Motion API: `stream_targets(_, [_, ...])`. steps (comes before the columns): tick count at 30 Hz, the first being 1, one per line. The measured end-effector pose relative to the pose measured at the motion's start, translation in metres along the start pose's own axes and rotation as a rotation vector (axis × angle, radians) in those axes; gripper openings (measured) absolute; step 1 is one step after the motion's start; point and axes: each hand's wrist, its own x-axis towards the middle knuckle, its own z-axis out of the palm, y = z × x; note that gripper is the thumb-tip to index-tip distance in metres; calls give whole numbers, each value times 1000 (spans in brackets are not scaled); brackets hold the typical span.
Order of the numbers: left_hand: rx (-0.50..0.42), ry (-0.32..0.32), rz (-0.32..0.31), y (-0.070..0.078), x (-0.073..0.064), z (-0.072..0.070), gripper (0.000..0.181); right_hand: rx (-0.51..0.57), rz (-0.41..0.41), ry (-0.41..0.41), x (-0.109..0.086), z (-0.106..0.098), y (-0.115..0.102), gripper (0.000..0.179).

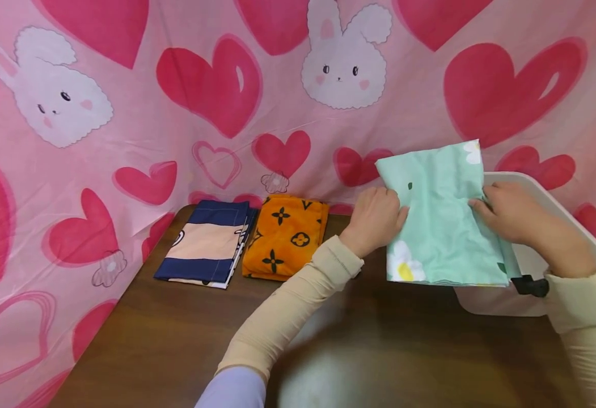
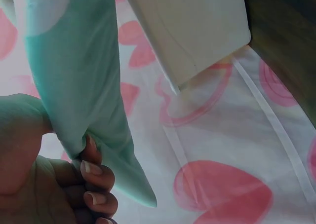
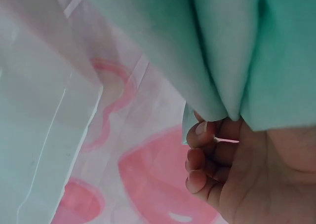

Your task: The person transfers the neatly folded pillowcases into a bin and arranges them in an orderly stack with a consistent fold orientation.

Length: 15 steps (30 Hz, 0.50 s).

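Observation:
A folded mint-green cloth (image 1: 440, 226) with white daisies is held up in front of me, spread between both hands above the table. My left hand (image 1: 374, 218) pinches its left edge. My right hand (image 1: 514, 212) grips the opposite edge. In the left wrist view, the thumb and curled fingers (image 2: 98, 174) nip a corner of the green cloth (image 2: 79, 81), whose tip hangs below them. The right wrist view shows the cloth (image 3: 222, 51) bunched in folds over the right fingertips (image 3: 201, 129).
A white plastic bin (image 1: 499, 303) with a black latch (image 1: 529, 285) stands at the right, partly behind the cloth and right arm. On the brown table (image 1: 175, 340), a folded navy and peach cloth (image 1: 208, 241) lies beside a folded orange patterned cloth (image 1: 284, 238). A pink heart-print curtain (image 1: 277, 85) hangs behind.

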Motion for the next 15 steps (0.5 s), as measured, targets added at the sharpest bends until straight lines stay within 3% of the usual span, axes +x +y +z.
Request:
stream_targets(8, [-3, -32, 36, 14, 21, 2, 39, -34, 49, -13, -6, -8, 22, 40])
stream_targets(15, [-76, -73, 53, 22, 39, 10, 37, -36, 96, -66, -8, -15, 40, 50])
